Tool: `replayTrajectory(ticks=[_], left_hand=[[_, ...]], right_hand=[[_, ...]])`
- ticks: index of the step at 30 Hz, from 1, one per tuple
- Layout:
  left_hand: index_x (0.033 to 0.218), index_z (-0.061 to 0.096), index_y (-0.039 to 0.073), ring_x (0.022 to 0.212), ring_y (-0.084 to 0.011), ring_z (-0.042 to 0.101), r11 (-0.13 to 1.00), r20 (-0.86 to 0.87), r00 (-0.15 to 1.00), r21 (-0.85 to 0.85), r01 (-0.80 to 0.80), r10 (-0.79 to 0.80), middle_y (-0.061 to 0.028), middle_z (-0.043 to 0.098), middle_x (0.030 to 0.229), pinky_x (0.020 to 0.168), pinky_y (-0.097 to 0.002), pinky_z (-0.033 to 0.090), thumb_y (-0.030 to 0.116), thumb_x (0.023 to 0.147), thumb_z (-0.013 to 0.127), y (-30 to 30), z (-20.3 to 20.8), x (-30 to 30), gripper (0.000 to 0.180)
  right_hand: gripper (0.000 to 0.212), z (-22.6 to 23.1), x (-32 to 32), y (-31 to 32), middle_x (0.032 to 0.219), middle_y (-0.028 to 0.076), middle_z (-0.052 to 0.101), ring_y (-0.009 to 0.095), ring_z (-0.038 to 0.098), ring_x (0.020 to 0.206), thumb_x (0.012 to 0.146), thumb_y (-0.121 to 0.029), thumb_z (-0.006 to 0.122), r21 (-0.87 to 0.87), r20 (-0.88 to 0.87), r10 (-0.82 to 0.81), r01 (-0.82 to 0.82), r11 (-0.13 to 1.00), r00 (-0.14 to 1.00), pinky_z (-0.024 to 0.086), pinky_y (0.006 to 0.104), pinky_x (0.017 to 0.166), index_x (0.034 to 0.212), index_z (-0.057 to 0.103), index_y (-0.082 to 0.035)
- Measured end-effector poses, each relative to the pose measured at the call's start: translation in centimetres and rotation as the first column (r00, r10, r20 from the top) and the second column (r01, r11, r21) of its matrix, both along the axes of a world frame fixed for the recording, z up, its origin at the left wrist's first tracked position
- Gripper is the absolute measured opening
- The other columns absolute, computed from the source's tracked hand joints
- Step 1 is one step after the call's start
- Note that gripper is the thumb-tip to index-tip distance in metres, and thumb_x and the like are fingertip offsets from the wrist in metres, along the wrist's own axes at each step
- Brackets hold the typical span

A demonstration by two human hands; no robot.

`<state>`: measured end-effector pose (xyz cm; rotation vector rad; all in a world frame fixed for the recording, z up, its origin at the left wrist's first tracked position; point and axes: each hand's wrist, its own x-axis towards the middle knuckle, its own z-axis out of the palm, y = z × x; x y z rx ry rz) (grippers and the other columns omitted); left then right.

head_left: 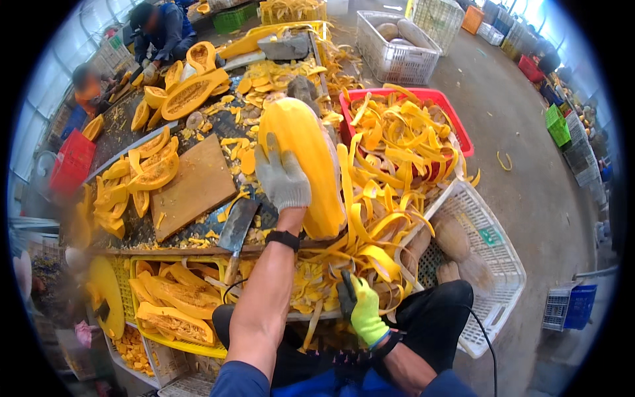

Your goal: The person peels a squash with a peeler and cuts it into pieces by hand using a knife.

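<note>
A long, mostly peeled orange pumpkin (301, 169) leans over the table's near edge, with pale skin left along its right side. My left hand (283, 175), in a grey-white glove, lies over its left side and holds it, fingers stretched along the flesh. Below its lower end is my right hand (364, 308) in a yellow-green glove with dark fingers. It is closed around a small peeler (346, 273), mostly hidden, apart from the pumpkin. Long peel strips (374, 221) hang just above and right of that hand. A cleaver (238, 225) lies left of my left wrist.
A red crate (463, 126) heaped with peel stands right of the table. Nearer is a white crate (506, 255) of unpeeled pumpkins. A cutting board (192, 188) and cut pumpkin pieces (155, 169) lie left. A yellow crate (140, 264) holds halves. Two people work at far left.
</note>
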<state>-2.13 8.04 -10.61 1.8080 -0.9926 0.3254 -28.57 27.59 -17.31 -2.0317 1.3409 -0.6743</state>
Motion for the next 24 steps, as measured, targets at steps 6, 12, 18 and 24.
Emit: replayTrajectory(ticks=[6, 12, 18, 24], left_hand=[[0.161, 0.046, 0.005, 0.138, -0.0552, 0.048, 0.999, -0.044, 0.998, 0.032, 0.038, -0.036, -0.0362, 0.046, 0.156, 0.117, -0.0577, 0.039, 0.047, 0.096, 0.075, 0.9, 0.6, 0.5, 0.082], [0.159, 0.046, 0.001, 0.141, -0.0482, 0.049, 0.990, -0.190, 0.973, -0.065, 0.124, -0.134, -0.0303, 0.047, 0.157, 0.119, -0.0523, 0.039, 0.048, 0.090, 0.083, 0.8, -0.1, 0.5, 0.092], [0.160, 0.042, -0.004, 0.140, -0.0299, 0.051, 0.888, -0.483, 0.768, -0.395, 0.236, -0.419, -0.0189, 0.049, 0.156, 0.118, -0.0409, 0.044, 0.025, 0.093, 0.082, 3.5, -1.5, 4.2, 0.083], [0.159, 0.046, 0.004, 0.141, -0.0373, 0.050, 0.967, -0.180, 0.951, -0.087, 0.238, -0.251, -0.0213, 0.047, 0.156, 0.119, -0.0472, 0.043, 0.029, 0.080, 0.092, 2.9, -0.7, 2.3, 0.095]], right_hand=[[0.035, 0.6, 6.0, -16.2, 0.115, 0.005, 0.075, 0.017, 0.072, 0.095, 0.109, -0.018, 0.065, 0.124, 0.713, -0.229, 0.203, 0.971, 0.663, 0.056, 0.0289, 0.085, 0.139, 0.068, 0.000], [0.026, -0.6, 11.4, -26.3, 0.108, 0.013, 0.079, 0.023, 0.074, 0.097, 0.109, -0.013, 0.061, 0.216, 0.676, -0.269, 0.164, 0.962, 0.686, 0.057, 0.0315, 0.088, 0.127, 0.073, 0.001], [0.030, 3.3, 14.1, -20.0, 0.104, 0.018, 0.078, 0.020, 0.074, 0.096, 0.108, -0.016, 0.066, -0.346, 0.336, -0.116, 0.237, 0.908, 0.935, 0.057, 0.0324, 0.089, 0.128, 0.071, 0.005], [0.028, 0.4, 13.7, -20.5, 0.113, 0.015, 0.079, 0.022, 0.076, 0.098, 0.108, -0.015, 0.067, 0.006, 0.652, -0.237, 0.308, 0.952, 0.721, 0.058, 0.0340, 0.091, 0.128, 0.072, 0.004]])
